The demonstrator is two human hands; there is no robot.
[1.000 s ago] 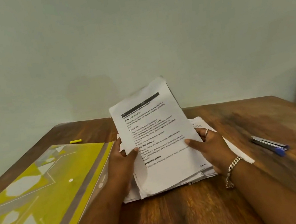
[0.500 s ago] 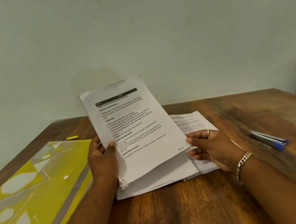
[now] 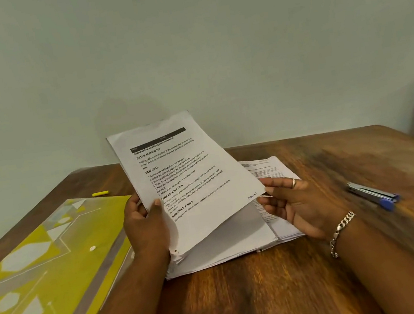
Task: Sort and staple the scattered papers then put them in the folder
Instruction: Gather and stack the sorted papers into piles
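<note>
Nearest the camera, the person's two forearms reach in over the wooden table [image 3: 250, 299], the right wrist wearing a chain bracelet [image 3: 342, 227]. The yellow folder [image 3: 30, 280] lies flat at the near left, its long axis running from the near left edge away toward the middle of the table. The left hand [image 3: 145, 229] grips the left edge of a printed sheet [image 3: 190, 181], thumb on its face and fingers curled behind. The right hand [image 3: 292, 203] pinches the sheet's lower right corner between thumb and fingers. The sheet is raised and tilted, its long axis rising away from the person, header end uppermost and leaning left. Beneath it the paper stack [image 3: 228, 245] lies flat on the table. The stapler [image 3: 373, 194] rests to the right, well apart. Farther back left lies a small yellow object [image 3: 100, 193].
</note>
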